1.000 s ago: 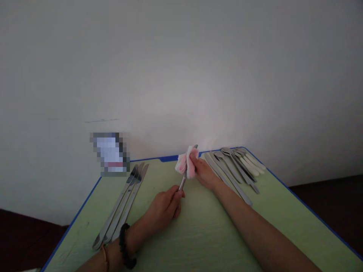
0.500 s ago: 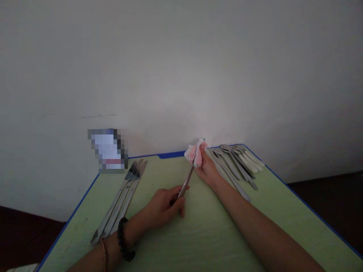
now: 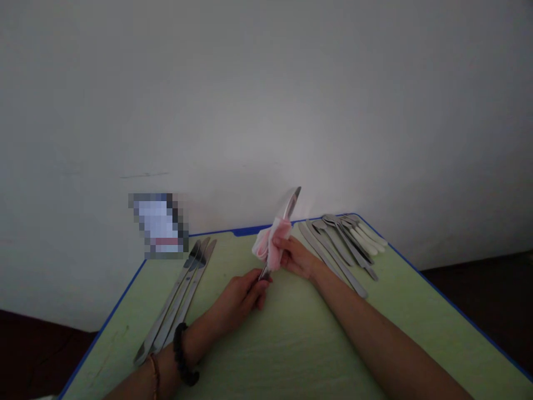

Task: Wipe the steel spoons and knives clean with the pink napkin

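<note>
A metal table knife (image 3: 292, 203) points up and away from me, its blade end above the table's back edge. My left hand (image 3: 244, 294) grips it by the handle end. Around the knife's middle, my right hand (image 3: 295, 256) pinches a folded pink and white cloth (image 3: 277, 236), which hides that stretch of the metal. To the left lie several similar knives (image 3: 183, 294) side by side, partly behind my left wrist. Right of my right hand rests a row of cutlery: knives (image 3: 333, 258), spoons (image 3: 339, 244) and white-handled pieces (image 3: 366, 239).
The light green table (image 3: 287, 344) has a blue rim and stands against a pale wall (image 3: 266, 100). A blurred-out phone-like object (image 3: 160, 225) leans at the back left corner. Dark floor (image 3: 478, 283) shows past the table's sides.
My right hand and the cloth have slid down the knife toward my left hand, uncovering the blade's tip. My left hand still holds the handle.
</note>
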{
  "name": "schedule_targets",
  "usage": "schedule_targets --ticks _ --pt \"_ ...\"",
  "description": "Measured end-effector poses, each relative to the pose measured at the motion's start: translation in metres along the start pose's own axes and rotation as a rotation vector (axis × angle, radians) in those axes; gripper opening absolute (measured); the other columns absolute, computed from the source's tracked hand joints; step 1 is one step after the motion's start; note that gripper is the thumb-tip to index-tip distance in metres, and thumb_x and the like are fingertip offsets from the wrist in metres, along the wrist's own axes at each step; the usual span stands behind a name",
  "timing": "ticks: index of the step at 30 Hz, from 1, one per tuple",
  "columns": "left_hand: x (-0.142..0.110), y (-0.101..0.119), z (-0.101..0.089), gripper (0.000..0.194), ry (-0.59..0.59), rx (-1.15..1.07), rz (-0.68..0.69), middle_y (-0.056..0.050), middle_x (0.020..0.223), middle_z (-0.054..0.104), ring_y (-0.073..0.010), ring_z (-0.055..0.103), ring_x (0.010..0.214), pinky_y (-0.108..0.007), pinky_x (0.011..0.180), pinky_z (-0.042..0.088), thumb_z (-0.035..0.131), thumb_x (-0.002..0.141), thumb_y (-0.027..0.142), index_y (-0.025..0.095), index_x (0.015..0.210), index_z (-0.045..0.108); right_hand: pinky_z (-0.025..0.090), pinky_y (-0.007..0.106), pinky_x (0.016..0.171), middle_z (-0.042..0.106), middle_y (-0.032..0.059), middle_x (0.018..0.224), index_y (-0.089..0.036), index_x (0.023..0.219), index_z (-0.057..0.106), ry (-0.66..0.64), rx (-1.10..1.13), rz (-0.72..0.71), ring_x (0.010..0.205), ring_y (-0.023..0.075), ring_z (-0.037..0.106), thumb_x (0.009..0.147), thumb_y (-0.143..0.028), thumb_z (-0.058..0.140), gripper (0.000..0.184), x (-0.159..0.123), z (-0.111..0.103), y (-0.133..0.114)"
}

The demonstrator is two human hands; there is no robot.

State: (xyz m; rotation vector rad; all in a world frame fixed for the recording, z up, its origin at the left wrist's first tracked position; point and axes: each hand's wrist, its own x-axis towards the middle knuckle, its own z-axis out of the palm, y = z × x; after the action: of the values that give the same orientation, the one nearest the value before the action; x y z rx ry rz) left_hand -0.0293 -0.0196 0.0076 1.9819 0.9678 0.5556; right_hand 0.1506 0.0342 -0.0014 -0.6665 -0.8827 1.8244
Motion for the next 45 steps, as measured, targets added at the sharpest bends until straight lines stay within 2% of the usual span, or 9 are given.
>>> schedule_targets --ticks 3,7,16,23,26,31,37,42,45 --pt "0.0 0.003 0.0 0.025 0.017 -0.015 -0.028 0.006 0.055 0.048 -0.0119 0.045 0.05 -0.022 0.052 0.035 0.035 0.092 0.036 0.018 0.084 0.051 0.05 0.023 0.065 0.067 0.0019 0.07 -0.014 0.076 0.065 -0.11 -0.029 0.056 0.065 0.0116 0.061 0.055 -0.031 0.083 0.033 -0.005 0.003 -0.003" --pt "0.0 0.001 0.002 0.025 0.05 -0.066 -0.065 0.007 0.054 0.041 -0.0113 0.04 0.048 -0.022 0.048 0.031 0.037 0.091 0.04 0.02 0.08 0.047 0.049 0.024 0.069 0.067 0.0013 0.07 -0.014 0.077 0.067 -0.153 -0.069 0.084 0.065 0.0113 0.06 0.052 -0.027 0.084 0.033 -0.006 0.005 -0.003" --pt "0.002 0.0 0.004 0.027 0.129 -0.022 -0.093 0.006 0.055 0.042 -0.0116 0.039 0.049 -0.023 0.048 0.03 0.037 0.09 0.039 0.018 0.082 0.051 0.035 0.021 0.043 0.06 -0.0012 0.054 -0.013 0.062 0.062 0.092 -0.347 -0.103 0.045 0.008 0.048 0.056 -0.039 0.081 0.032 0.001 0.013 0.01" --pt "0.004 0.003 0.004 0.032 0.216 -0.01 -0.192 0.007 0.048 0.04 -0.0119 0.039 0.044 -0.023 0.046 0.029 0.039 0.088 0.044 0.02 0.069 0.049 0.031 0.021 0.036 0.058 -0.0007 0.052 -0.014 0.062 0.06 0.136 -0.285 -0.142 0.04 0.0079 0.045 0.058 -0.041 0.078 0.033 0.002 0.015 0.011" --pt "0.003 0.001 0.003 0.032 0.164 -0.008 -0.134 0.005 0.053 0.046 -0.012 0.044 0.048 -0.023 0.049 0.032 0.039 0.09 0.042 0.019 0.07 0.05 0.032 0.022 0.036 0.056 -0.0016 0.05 -0.015 0.062 0.059 0.158 -0.314 -0.145 0.04 0.0083 0.045 0.059 -0.04 0.077 0.031 0.002 0.016 0.012" --pt "0.0 0.001 0.003 0.032 0.053 -0.133 -0.048 0.002 0.065 0.057 -0.0119 0.046 0.051 -0.023 0.051 0.037 0.031 0.094 0.04 0.017 0.091 0.053 0.032 0.022 0.04 0.054 -0.0028 0.051 -0.016 0.064 0.057 0.221 -0.358 -0.174 0.041 0.0082 0.044 0.058 -0.041 0.076 0.033 0.001 0.019 0.011" --pt "0.0 0.0 0.003 0.037 0.083 -0.02 -0.042 0.003 0.056 0.049 -0.0123 0.047 0.051 -0.023 0.055 0.038 0.031 0.095 0.038 0.019 0.07 0.051 0.031 0.022 0.043 0.052 -0.0019 0.052 -0.016 0.058 0.054 0.151 -0.553 -0.104 0.046 0.0082 0.042 0.058 -0.043 0.073 0.033 -0.005 0.021 0.007" --pt "-0.001 -0.003 0.003 0.042 0.034 0.007 -0.021 0.001 0.059 0.052 -0.0133 0.049 0.055 -0.024 0.057 0.038 0.03 0.096 0.04 0.019 0.068 0.053 0.032 0.022 0.045 0.052 -0.0014 0.053 -0.016 0.059 0.054 0.094 -0.634 -0.101 0.049 0.0089 0.042 0.061 -0.04 0.07 0.029 -0.008 0.023 0.006" --pt "-0.001 -0.006 0.004 0.042 0.007 -0.018 -0.014 0.0 0.06 0.055 -0.0136 0.05 0.056 -0.024 0.058 0.039 0.029 0.096 0.041 0.019 0.07 0.054 0.03 0.022 0.044 0.05 -0.0016 0.052 -0.017 0.056 0.051 0.138 -0.663 -0.14 0.048 0.0086 0.041 0.063 -0.038 0.068 0.027 -0.008 0.023 0.008"
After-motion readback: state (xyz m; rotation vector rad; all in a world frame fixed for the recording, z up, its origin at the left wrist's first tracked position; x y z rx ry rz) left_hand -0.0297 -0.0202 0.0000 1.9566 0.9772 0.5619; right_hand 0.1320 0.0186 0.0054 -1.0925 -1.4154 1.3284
